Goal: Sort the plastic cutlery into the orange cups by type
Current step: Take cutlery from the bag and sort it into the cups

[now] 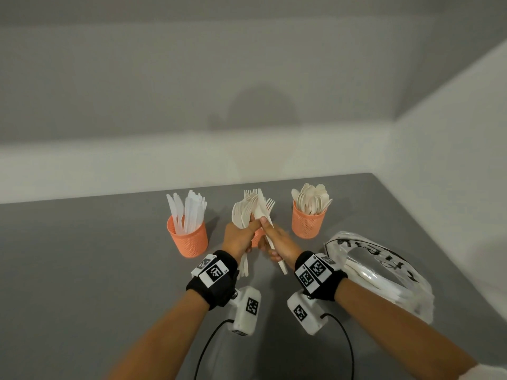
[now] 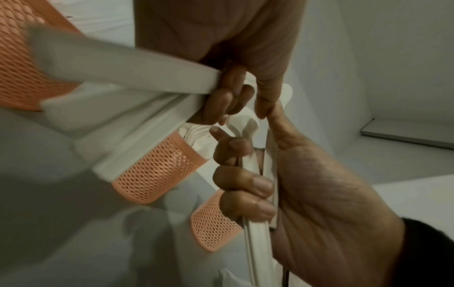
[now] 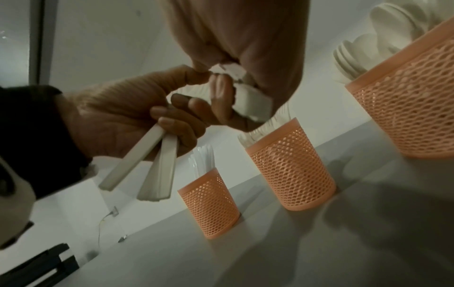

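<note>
Three orange mesh cups stand in a row on the grey table. The left cup point(image 1: 189, 239) holds white knives point(image 1: 186, 212), and the right cup point(image 1: 307, 223) holds spoons point(image 1: 312, 198). Most of the middle cup point(image 1: 257, 237) is hidden behind my hands; in the right wrist view this cup point(image 3: 292, 170) holds forks. My left hand point(image 1: 245, 229) grips a bundle of cream cutlery point(image 1: 242, 212), forks among it. Touching it, my right hand point(image 1: 267, 237) grips a few pieces point(image 1: 264, 207), one of them a fork. Their handles point(image 3: 137, 161) stick out below my right palm.
A crumpled clear plastic bag point(image 1: 384, 270) with black lettering lies on the table, right of my right wrist. White walls close off the table at the back and on the right. Black cables run from both wrist cameras toward me.
</note>
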Available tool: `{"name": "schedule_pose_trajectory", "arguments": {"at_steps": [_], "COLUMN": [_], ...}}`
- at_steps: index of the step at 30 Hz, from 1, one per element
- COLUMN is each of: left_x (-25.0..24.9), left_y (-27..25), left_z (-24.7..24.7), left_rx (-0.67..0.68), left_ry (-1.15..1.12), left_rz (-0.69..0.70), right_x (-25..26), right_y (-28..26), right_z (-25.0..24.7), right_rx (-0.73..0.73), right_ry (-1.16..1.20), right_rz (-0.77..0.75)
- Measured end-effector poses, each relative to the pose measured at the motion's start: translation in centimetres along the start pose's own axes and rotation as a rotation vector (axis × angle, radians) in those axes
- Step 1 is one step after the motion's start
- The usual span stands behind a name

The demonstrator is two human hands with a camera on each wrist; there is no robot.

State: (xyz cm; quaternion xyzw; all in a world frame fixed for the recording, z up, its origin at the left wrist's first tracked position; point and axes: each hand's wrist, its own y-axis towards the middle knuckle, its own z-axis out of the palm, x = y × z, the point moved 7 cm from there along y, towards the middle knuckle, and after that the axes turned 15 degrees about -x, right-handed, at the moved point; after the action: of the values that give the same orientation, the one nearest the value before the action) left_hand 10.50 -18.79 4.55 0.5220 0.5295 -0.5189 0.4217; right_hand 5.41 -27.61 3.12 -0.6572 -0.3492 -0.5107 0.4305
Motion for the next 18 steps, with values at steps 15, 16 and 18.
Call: {"name": "schedule_pose_trajectory", "arguments": {"at_steps": [15,16,18], "left_x": [-1.2,-1.3,-1.6], "left_y": [1.4,1.5,1.5], "left_z": [0.2,0.2,0.5], "left_rx": [0.085,0.117,0.193], "left_ry": [-0.056,-0.066,-0.067], "left_rz": [0.02,0.026,0.048], "right_x": [-0.4,-0.6,-0.8], "right_y": [0.3,0.4,0.7], "right_z": [-1.1,-1.1,-1.2], "right_rx": [0.024,0.035,0.045], "right_ry": [-0.177,-0.195,-0.224], "right_rz": [-0.068,-0.077,-0.079]}}
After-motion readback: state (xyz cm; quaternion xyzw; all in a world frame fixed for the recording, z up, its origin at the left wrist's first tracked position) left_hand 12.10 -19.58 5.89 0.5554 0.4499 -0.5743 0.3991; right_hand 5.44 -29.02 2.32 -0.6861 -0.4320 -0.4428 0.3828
